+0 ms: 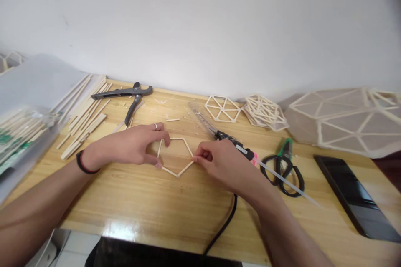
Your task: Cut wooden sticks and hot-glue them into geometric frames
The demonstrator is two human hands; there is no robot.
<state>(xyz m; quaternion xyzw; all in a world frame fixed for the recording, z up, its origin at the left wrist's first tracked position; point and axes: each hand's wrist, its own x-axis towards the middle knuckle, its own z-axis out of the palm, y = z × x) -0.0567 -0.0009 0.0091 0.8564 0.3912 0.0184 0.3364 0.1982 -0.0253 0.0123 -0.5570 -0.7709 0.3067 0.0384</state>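
A pentagon frame of thin wooden sticks (188,147) lies flat on the wooden table (150,204). My left hand (134,144) reaches around its left side, the thumb at the lower left corner and the curled fingers at the upper left. At the right corner, the fingertips of my right hand (216,158) pinch the frame. Just behind that hand lies a black glue gun (233,144), partly covered, with a clear glue stick (291,185) jutting out of its back. Its black cord (230,219) runs to the table's front edge.
Loose wooden sticks (86,119) and a grey cutter (125,91) lie at left, beside bagged sticks (21,133). Toward the wall are a spoked hexagon (223,109) and stacked frames (265,112). Black-handled scissors (283,171), a phone (354,196) and a covered stick structure (341,121) occupy the right.
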